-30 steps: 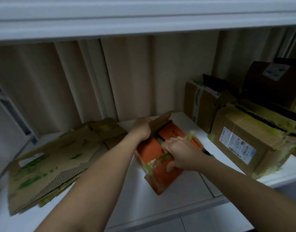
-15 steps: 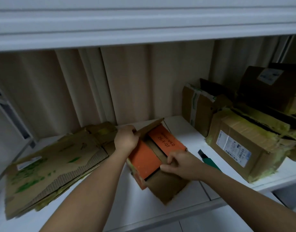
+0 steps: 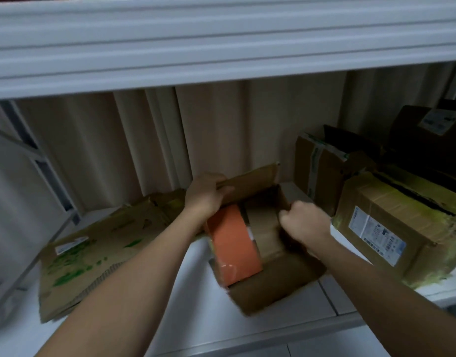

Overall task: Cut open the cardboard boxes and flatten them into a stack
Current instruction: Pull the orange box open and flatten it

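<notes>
On shelf (image 3: 201, 300), mid: orange box (image 3: 234, 248) now pulled wider open vs 0.5 s ago, back flap raised. Flattened stack (image 3: 93, 256) lies left. Left hand (image 3: 203, 194) grips back flap; right hand (image 3: 304, 222), fisted, clamps right wall.

We see a white shelf board (image 3: 203, 328) carrying everything, under an upper white shelf (image 3: 221, 45) and before a beige ribbed wall (image 3: 221, 130). At the middle lies the opened brown cardboard box with an orange panel (image 3: 247, 253). Our left hand (image 3: 205, 195) grips its far flap; our right hand (image 3: 305, 222) grips its right wall. To the left lies a flat stack of brown cardboard sheets (image 3: 98, 253). To the right stands a brown taped box with a printed label (image 3: 402, 228); behind it sit an open brown box (image 3: 324, 171) and a dark brown box (image 3: 427, 132).
</notes>
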